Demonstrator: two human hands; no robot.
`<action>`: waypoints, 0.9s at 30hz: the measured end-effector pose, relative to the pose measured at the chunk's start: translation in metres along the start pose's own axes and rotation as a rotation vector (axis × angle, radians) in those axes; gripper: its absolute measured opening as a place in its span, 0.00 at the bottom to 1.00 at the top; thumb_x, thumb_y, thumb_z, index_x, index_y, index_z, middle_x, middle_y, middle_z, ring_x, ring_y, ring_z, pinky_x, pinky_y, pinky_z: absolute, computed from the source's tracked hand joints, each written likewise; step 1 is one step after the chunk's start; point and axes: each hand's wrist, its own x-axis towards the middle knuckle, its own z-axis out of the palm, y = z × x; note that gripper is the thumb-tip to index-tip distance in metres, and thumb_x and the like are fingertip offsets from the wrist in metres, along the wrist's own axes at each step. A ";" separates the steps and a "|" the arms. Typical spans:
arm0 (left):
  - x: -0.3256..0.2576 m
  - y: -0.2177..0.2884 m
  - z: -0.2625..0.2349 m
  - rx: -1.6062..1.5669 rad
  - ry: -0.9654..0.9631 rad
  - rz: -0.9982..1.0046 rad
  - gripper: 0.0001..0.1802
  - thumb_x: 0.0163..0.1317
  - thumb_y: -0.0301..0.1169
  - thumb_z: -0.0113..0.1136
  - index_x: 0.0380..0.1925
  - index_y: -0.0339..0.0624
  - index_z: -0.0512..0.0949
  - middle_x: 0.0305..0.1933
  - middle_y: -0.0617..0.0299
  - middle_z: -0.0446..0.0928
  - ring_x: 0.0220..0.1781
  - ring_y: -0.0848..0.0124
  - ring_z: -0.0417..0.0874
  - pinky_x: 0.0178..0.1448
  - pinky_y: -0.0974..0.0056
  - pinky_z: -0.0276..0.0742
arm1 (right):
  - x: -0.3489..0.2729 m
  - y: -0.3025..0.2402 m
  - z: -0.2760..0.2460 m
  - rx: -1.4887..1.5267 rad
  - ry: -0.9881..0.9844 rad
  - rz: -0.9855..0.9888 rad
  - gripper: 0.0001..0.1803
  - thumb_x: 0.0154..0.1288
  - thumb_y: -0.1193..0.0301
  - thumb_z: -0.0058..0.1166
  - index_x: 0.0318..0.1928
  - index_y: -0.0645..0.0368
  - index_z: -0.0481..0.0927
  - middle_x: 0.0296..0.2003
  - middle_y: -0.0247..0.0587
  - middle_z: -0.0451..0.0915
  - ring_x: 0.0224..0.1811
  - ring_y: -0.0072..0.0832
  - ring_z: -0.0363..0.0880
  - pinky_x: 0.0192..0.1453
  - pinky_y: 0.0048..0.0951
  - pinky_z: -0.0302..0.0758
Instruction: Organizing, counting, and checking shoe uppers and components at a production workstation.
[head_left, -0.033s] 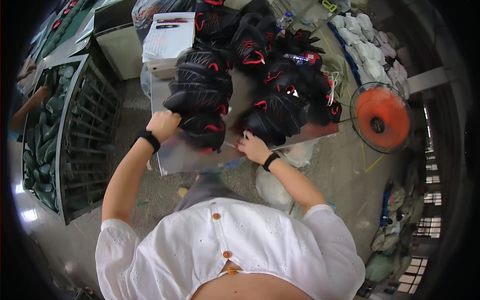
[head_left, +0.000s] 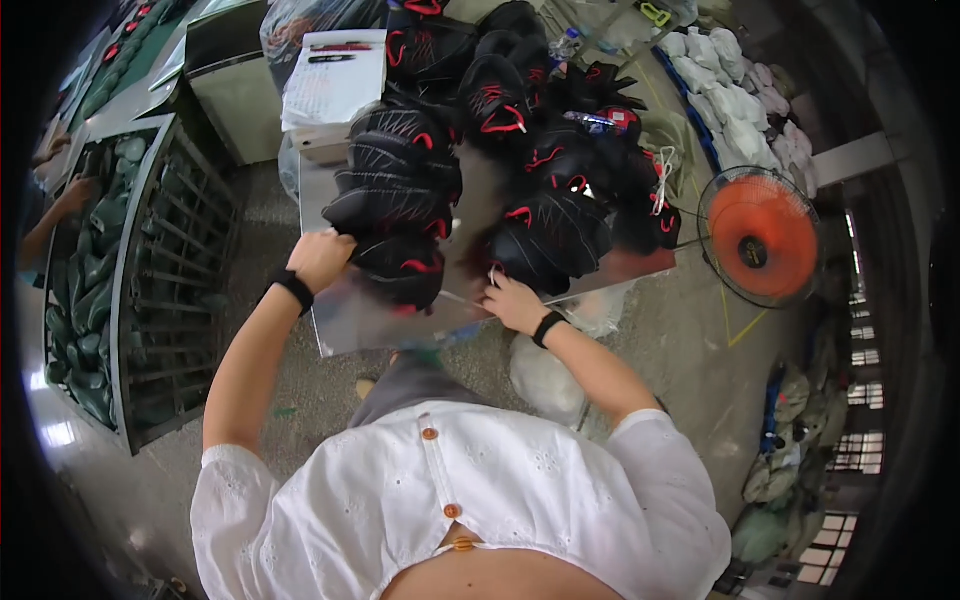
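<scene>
My left hand is closed at the left edge of a black shoe upper with red trim, the nearest in a row of uppers on the table's left part. Its fingertips are partly hidden by the upper. My right hand is closed in a pinch on a thin white lace, at the near edge of another black upper. A pale strand runs left from these fingers over the table's front edge. The shiny metal tabletop shows between and below the uppers.
More black-and-red shoes are heaped behind. A notepad with pens lies at the back left. An orange fan stands right. On the left, a metal rack holds green shoe lasts; another person's hand reaches in there.
Both hands have shifted slightly toward me, the left one a little leftward too. The upper by my left hand has moved slightly left and nearer.
</scene>
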 end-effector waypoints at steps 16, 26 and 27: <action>-0.043 -0.025 0.013 -0.535 0.331 -0.245 0.23 0.34 0.11 0.57 0.33 0.45 0.76 0.58 0.57 0.60 0.37 0.63 0.79 0.39 0.61 0.77 | 0.130 0.051 -0.097 0.783 0.471 0.357 0.27 0.55 0.67 0.52 0.56 0.61 0.66 0.52 0.49 0.71 0.55 0.43 0.69 0.58 0.37 0.66; -0.043 0.024 0.087 -1.559 0.313 -0.682 0.47 0.54 0.11 0.39 0.66 0.52 0.27 0.33 0.58 0.64 0.28 0.71 0.67 0.37 0.70 0.69 | 0.244 0.156 -0.079 0.822 -0.159 0.479 0.53 0.44 0.34 0.53 0.61 0.61 0.60 0.59 0.56 0.59 0.65 0.52 0.48 0.68 0.44 0.44; -0.044 0.023 0.088 -1.431 0.170 -0.665 0.44 0.56 0.14 0.39 0.67 0.49 0.28 0.36 0.55 0.66 0.30 0.68 0.69 0.39 0.69 0.69 | 0.226 0.144 -0.077 0.841 -0.105 0.509 0.49 0.47 0.38 0.54 0.61 0.60 0.59 0.59 0.55 0.58 0.65 0.51 0.47 0.68 0.43 0.46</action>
